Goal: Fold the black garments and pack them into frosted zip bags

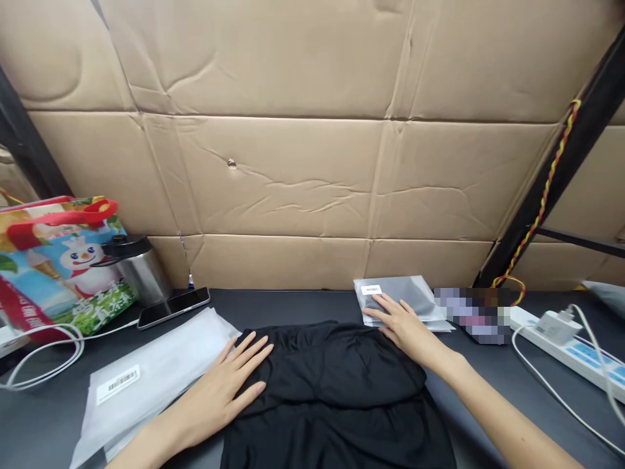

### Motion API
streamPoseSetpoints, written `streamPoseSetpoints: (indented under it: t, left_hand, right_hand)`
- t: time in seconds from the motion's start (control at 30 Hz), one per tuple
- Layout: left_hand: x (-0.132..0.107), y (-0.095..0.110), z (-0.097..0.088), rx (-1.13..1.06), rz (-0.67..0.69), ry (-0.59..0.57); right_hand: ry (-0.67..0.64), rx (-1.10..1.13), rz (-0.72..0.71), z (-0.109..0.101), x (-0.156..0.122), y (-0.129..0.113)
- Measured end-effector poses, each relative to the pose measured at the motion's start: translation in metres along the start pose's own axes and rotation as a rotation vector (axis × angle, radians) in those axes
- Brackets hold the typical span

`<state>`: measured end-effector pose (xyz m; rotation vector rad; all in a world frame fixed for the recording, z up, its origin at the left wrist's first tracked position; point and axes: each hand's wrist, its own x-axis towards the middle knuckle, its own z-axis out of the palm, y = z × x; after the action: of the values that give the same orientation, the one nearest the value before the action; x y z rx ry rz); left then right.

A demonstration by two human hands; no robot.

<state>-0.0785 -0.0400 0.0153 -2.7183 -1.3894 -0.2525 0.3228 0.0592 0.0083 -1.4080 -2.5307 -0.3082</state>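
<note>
A black garment lies spread on the dark table right in front of me. My left hand rests flat on its left edge with fingers stretched out, beside a stack of clear plastic bags with a barcode label. My right hand reaches to the garment's far right corner, fingers spread, its fingertips touching a small pile of packed grey bags. Neither hand grips anything.
A phone, a steel flask and a colourful shopping bag stand at the left with white cables. A white power strip with a plugged charger lies at the right. Cardboard sheets form the back wall.
</note>
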Motion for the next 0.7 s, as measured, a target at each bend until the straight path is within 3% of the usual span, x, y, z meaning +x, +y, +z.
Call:
streamPoseSetpoints:
  t: [0.17,0.33,0.5,0.6,0.7]
  left_hand:
    - [-0.001,0.001,0.001,-0.009,-0.001,0.008]
    - [0.002,0.001,-0.007,-0.009,0.000,0.025]
    - [0.020,-0.028,-0.003,-0.023,-0.150,0.151]
    - [0.030,-0.049,0.006,-0.028,-0.240,0.138]
    - [0.035,-0.056,0.005,-0.080,-0.254,0.164]
  right_hand:
    - [-0.007,-0.040,0.110,0.010,0.000,0.003]
    - [0.047,0.139,0.089,-0.015,0.005,-0.009]
    - [0.105,0.250,-0.097,-0.030,0.014,-0.036]
    - [0.112,0.277,-0.082,-0.020,0.016,-0.044]
    - [0.185,0.359,-0.046,-0.015,0.016,-0.044]
